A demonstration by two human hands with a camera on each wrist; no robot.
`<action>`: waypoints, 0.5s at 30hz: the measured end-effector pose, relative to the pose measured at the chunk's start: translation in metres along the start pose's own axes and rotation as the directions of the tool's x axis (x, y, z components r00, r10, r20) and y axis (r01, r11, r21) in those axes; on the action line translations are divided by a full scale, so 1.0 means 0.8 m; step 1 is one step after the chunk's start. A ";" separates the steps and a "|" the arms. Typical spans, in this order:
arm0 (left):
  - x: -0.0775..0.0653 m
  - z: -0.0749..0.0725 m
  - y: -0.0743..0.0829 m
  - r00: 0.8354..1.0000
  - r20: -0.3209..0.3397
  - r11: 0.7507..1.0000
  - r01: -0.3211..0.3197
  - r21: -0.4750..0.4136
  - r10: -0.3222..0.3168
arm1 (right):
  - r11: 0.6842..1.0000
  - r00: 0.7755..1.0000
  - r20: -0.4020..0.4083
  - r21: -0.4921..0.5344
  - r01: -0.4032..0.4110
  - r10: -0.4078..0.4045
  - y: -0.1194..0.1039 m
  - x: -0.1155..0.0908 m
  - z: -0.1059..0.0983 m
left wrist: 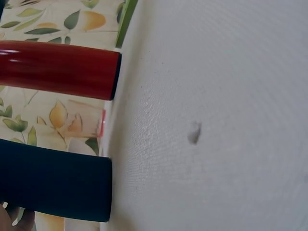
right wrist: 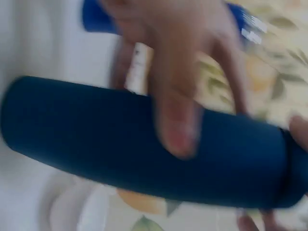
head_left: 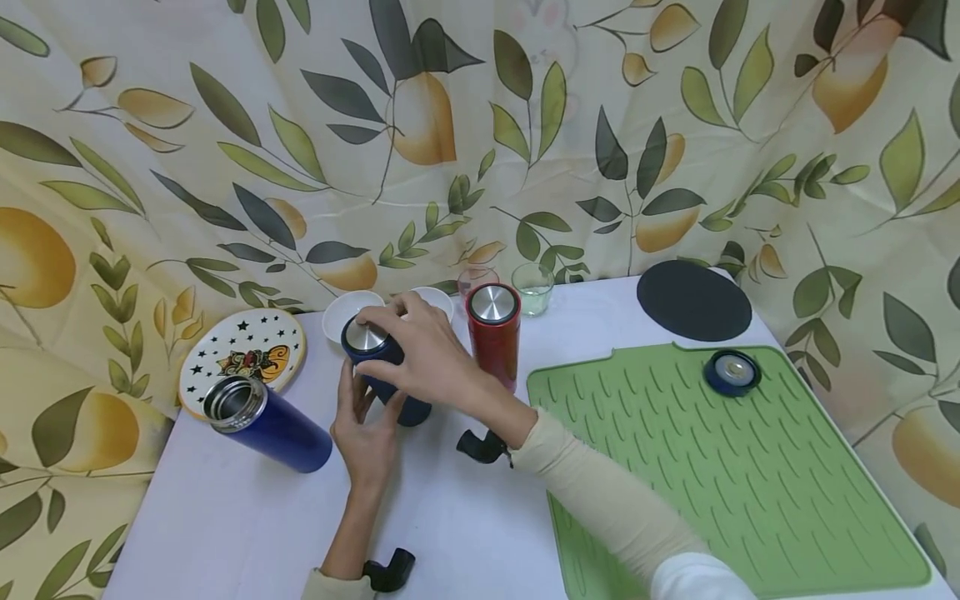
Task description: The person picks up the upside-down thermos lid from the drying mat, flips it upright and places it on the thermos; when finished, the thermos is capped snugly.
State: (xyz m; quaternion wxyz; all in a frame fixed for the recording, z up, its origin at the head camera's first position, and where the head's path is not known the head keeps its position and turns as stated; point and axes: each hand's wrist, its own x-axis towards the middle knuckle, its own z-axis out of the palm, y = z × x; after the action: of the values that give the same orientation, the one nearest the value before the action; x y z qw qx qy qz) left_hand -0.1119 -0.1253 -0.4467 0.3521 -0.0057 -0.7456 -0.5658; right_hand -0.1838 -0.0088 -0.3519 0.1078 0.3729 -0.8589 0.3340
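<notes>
A dark blue flask (head_left: 415, 412) stands upright on the white table. My left hand (head_left: 367, 442) holds its body from the near side, and the thumb lies across the flask in the right wrist view. From above, my right hand (head_left: 431, 354) grips the flask's lid (head_left: 366, 336), which has a steel top. Just behind the right hand is a red flask (head_left: 495, 342) with its steel-topped lid on. To the left of both hands stands a brighter blue flask (head_left: 281, 429), lidless, its steel mouth showing.
A separate blue lid (head_left: 732, 372) lies on the green mat (head_left: 720, 475) at right, near a black round mat (head_left: 693, 300). Behind the hands are white bowls (head_left: 348, 308) and a clear glass (head_left: 532, 290). A round starred board (head_left: 225, 337) lies far left.
</notes>
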 end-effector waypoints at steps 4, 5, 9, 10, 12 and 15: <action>0.000 -0.002 0.010 1.000 0.006 1.000 -0.015 0.025 0.015 | 0.986 0.992 -0.110 -0.152 -0.070 0.054 -0.012 -0.008 0.015; 0.000 -0.002 0.010 1.000 0.013 1.000 -0.011 0.029 0.011 | 0.987 0.993 -0.095 -0.141 -0.081 0.068 -0.014 -0.009 0.013; 0.002 -0.001 0.010 0.999 0.034 1.000 0.000 0.014 -0.001 | 0.996 0.994 0.078 0.049 -0.081 0.077 -0.010 -0.002 -0.011; 0.002 -0.001 0.010 0.999 0.033 1.000 0.000 0.008 0.000 | 0.990 0.989 0.137 0.122 -0.068 0.051 -0.006 0.002 -0.019; 0.003 -0.001 0.010 1.000 0.028 1.000 0.002 -0.003 -0.002 | 0.967 0.970 0.241 0.252 -0.038 -0.025 0.004 0.009 -0.031; 0.003 -0.001 0.010 1.000 0.023 1.000 0.010 -0.007 -0.010 | 0.935 0.943 0.309 0.354 0.010 -0.126 0.017 0.015 -0.036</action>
State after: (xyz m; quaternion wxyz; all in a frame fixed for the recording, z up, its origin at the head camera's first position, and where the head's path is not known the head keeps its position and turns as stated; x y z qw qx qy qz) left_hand -0.1099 -0.1238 -0.4384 0.3405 -0.0098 -0.7475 -0.5703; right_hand -0.2040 0.0104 -0.3318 -0.0918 0.4661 -0.7787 0.4098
